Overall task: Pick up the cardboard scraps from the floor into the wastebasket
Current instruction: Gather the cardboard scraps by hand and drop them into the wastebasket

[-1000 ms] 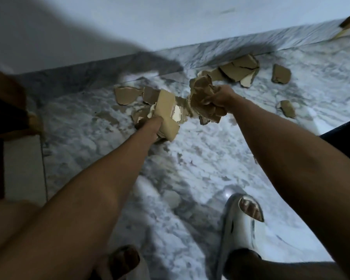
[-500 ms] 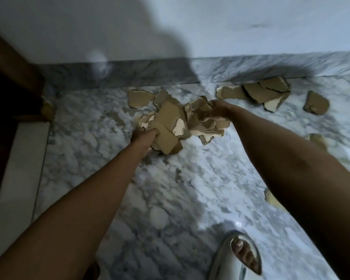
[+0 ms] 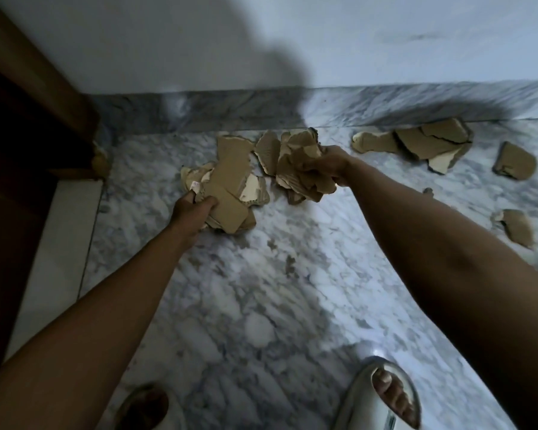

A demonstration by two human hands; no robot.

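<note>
Head view: both hands full of cardboard over a marble floor

Head camera looks down on a marble floor (image 3: 261,305) meeting a pale wall (image 3: 168,41), with a dark wooden door frame (image 3: 38,97) at far left. The left hand (image 3: 193,209) has its grip clamped on a sheaf of flat cardboard scraps (image 3: 227,184). Just beside it, the right hand (image 3: 326,166) is fisted tight around a crumpled bundle (image 3: 295,169). Further right, loose scraps (image 3: 416,144) lie against the skirting, two more (image 3: 514,161) well apart. A pale slipper (image 3: 364,401) shows below.
</note>
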